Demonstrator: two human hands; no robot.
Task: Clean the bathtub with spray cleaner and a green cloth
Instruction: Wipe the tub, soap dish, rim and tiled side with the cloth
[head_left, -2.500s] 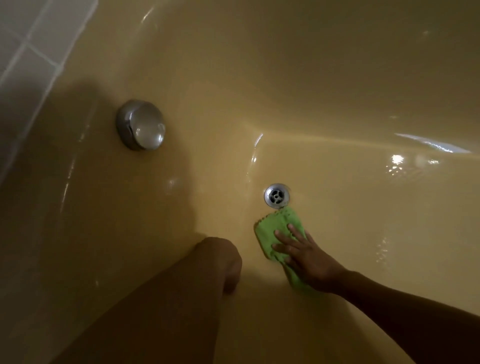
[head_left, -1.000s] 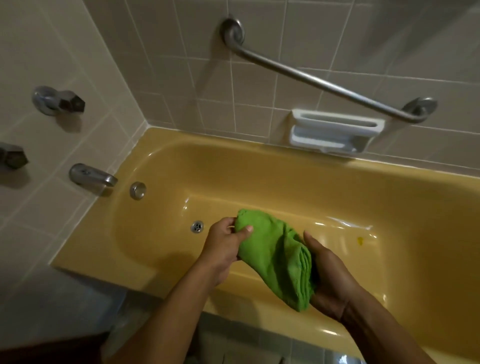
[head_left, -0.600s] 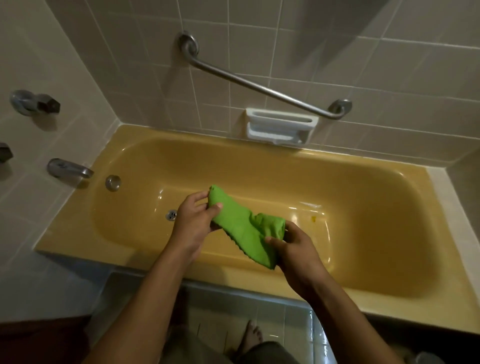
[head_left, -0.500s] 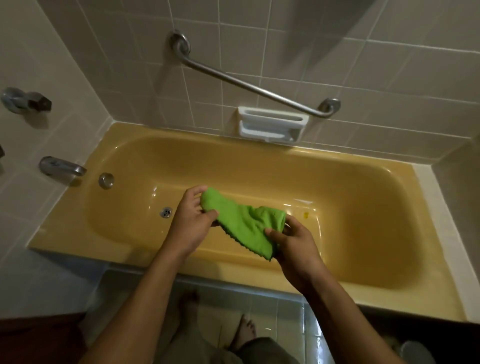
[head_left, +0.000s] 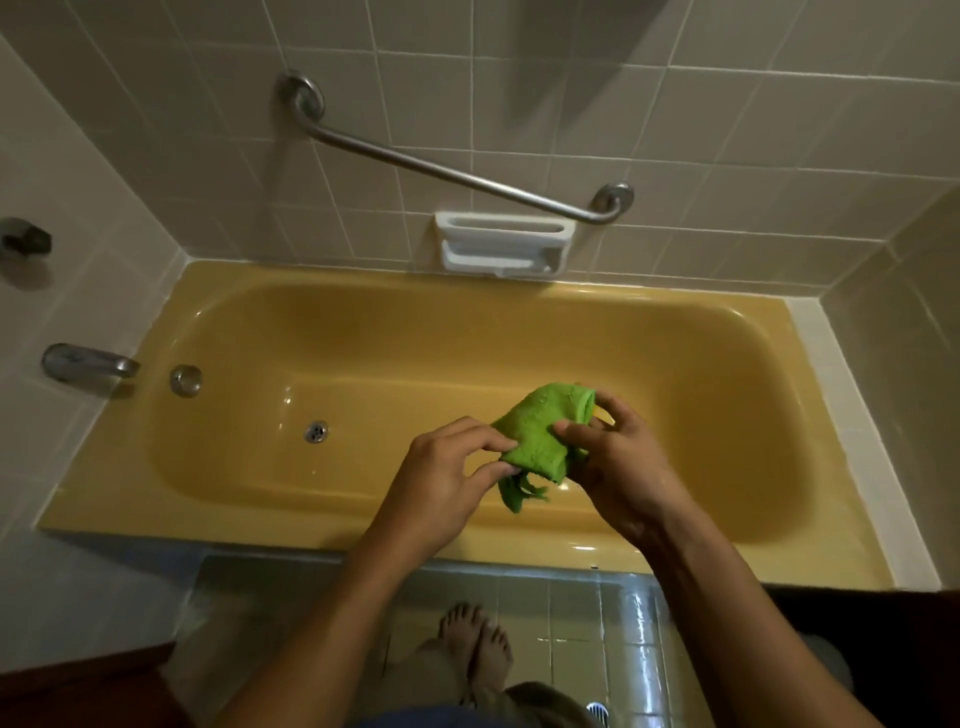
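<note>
A yellow bathtub (head_left: 218, 322) fills the middle of the view, its drain (head_left: 315, 432) at the left end of the floor. Above the tub's near side I hold a crumpled green cloth (head_left: 540, 431) in both hands. My left hand (head_left: 447, 478) pinches its left edge with fingertips. My right hand (head_left: 618, 462) grips the right part, the cloth bunched against the palm. A frayed corner hangs below. No spray cleaner is in view.
A metal spout (head_left: 88, 362) and round overflow cover (head_left: 186, 380) sit at the tub's left end. A slanted grab bar (head_left: 457, 179) and white soap dish (head_left: 501, 249) are on the back tiled wall. Bare feet (head_left: 475, 647) stand on the wet tiled floor.
I have gone from wiping beside the drain with my right hand to standing back with the cloth lifted in both hands. In the last half second the cloth got bunched up smaller.
</note>
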